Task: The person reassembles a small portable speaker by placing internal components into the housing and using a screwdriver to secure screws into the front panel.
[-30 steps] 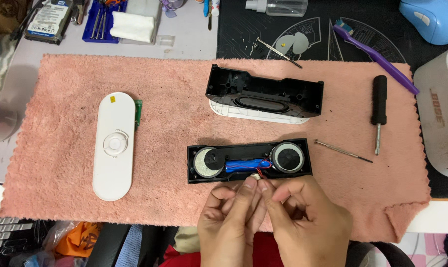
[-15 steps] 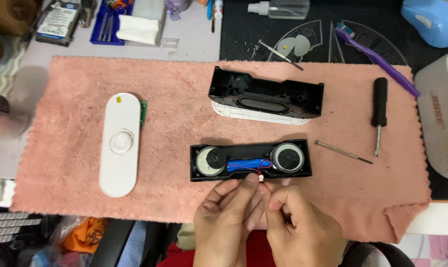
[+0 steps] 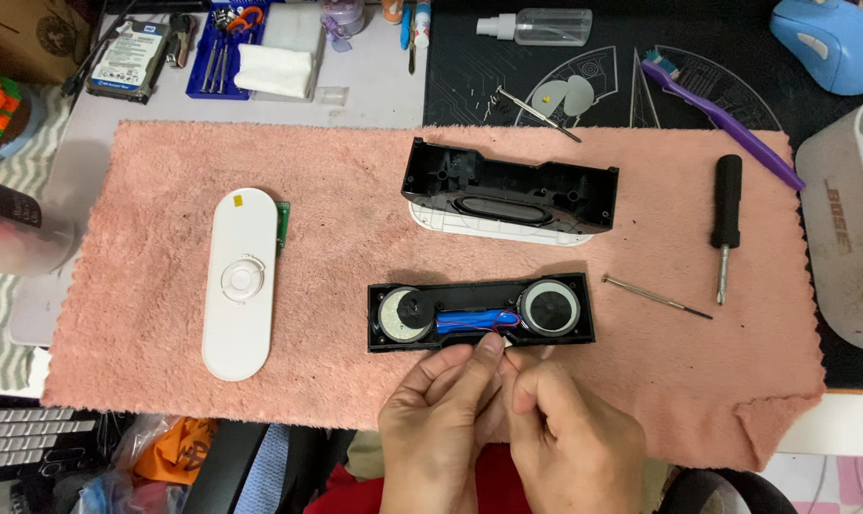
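Note:
A black speaker module with two round drivers and a blue battery pack lies on the pink towel. Thin red wires run from the battery to the module's near edge. My left hand and my right hand meet at that edge, fingertips pinched together around a small white connector on the wires. Behind the module lies the empty black housing on a white panel. A white oval cover with a green circuit board edge lies to the left.
A black-handled screwdriver and a thin metal driver lie on the towel's right. A purple toothbrush, a spray bottle, a blue mouse, a hard drive and a white shell surround it.
Both hands stay at the module's near edge, fingers shifting slightly on the wires. The view has drifted a little; the parts on the towel have not moved.

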